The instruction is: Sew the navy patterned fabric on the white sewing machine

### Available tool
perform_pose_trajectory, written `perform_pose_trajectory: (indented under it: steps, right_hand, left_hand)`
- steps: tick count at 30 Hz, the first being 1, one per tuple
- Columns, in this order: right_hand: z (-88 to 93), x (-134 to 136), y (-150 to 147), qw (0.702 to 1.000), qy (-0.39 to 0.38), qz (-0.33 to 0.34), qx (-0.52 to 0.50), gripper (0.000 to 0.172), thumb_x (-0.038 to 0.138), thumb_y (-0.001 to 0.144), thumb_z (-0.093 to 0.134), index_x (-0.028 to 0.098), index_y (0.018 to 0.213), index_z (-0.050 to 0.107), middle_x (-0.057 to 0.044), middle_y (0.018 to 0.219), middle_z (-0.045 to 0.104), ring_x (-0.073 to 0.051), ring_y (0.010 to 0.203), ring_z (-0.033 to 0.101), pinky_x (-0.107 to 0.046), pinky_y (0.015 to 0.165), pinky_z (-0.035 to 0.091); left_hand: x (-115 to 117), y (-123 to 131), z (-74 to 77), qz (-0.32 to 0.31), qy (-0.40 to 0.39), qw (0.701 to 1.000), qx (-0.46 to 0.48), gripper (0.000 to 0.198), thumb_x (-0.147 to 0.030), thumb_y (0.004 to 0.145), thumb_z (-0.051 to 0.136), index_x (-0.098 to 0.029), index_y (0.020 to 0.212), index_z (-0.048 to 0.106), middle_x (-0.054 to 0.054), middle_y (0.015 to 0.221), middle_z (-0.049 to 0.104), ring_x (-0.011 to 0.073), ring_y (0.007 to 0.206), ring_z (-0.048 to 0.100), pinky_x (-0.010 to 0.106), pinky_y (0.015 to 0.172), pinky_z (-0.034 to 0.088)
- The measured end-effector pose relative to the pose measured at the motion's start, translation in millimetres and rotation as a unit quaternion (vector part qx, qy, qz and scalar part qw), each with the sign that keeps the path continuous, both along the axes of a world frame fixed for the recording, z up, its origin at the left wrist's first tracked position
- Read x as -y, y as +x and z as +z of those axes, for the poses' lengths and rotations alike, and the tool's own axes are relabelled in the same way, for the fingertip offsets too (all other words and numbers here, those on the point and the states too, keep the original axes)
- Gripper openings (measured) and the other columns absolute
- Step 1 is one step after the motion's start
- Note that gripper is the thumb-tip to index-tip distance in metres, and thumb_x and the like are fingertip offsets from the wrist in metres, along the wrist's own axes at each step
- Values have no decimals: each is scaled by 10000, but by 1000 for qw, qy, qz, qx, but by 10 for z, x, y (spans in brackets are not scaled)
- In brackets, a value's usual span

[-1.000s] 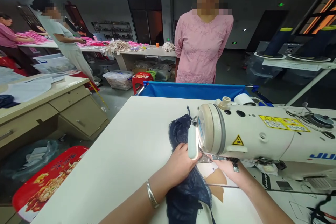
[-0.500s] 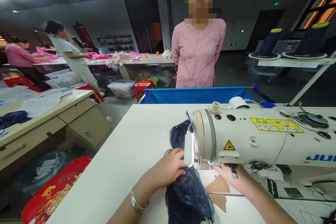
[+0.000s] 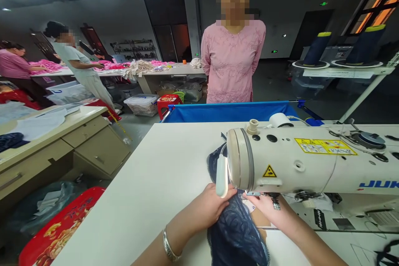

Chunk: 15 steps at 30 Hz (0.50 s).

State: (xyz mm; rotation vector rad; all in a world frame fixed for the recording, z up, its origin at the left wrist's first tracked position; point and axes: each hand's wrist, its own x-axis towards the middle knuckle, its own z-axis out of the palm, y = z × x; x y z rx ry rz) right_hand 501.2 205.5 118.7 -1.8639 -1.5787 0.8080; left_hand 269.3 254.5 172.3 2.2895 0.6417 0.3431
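1. Head view, change: compared with half a second earlier, the left hand (image 3: 210, 205) is reaching closer to the stitching area, its fingers passing behind the pale upright piece (image 3: 221, 176) on the sewing machine (image 3: 286, 162).
2. The dark blue lace cloth (image 3: 238, 232) is lying on the white table (image 3: 174, 166), running beneath the machine's end; its lower part is now covering more of the brown piece (image 3: 260, 218).
3. Meaning, as judged: the cloth is being adjusted sideways at the stitching area.
4. Left grip: the fingers are bending over the cloth; whether they are pinching or only pressing, I cannot tell.
5. Right grip: the right hand (image 3: 268, 208) is extending its fingertips towards the cloth's edge, partly hidden by machine fittings; pinching cannot be confirmed.
6. Count: one machine, one lace cloth beneath the hands, one bracelet (image 3: 169, 245), two thread cones (image 3: 317, 49), one co-worker directly opposite (image 3: 232, 62).
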Motion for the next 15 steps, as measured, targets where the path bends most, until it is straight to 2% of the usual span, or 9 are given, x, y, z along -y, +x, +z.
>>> perform_pose_trajectory:
  steps: [4,7,12,15]
  right_hand:
    - [82,-20,-7,993,52,57,87,132,302,768,570,271,766,699,-15,724,711,-232,816,642,-315,769,500]
    - [113,-52,-39,983,95,81,138,159,247,777,535,247,738,689,-11,708,711,-217,806,646,-305,773,500]
    - [201,-80,-57,958,166,102,212,203,234,795,494,232,669,653,-7,664,702,-209,805,651,-303,795,502]
    - [152,2,-43,951,180,110,227,203,248,812,486,254,703,657,0,688,703,-208,822,653,-312,815,501]
  left_hand:
    - [36,45,-74,27,0,1000,-3,297,-188,927,360,-261,1171,513,21,1072,594,184,1011,532,320,922,421]
    - [43,72,-92,55,-19,998,-20,282,-231,928,374,-250,1178,502,43,1121,560,208,1060,508,333,919,430]
    - [52,118,-107,70,-41,996,-39,279,-305,943,331,-220,1142,506,74,1172,508,217,1050,507,351,919,431]
    - [70,138,-156,71,-23,996,-48,289,-300,949,301,-239,1121,525,74,1172,499,216,1054,501,352,907,437]
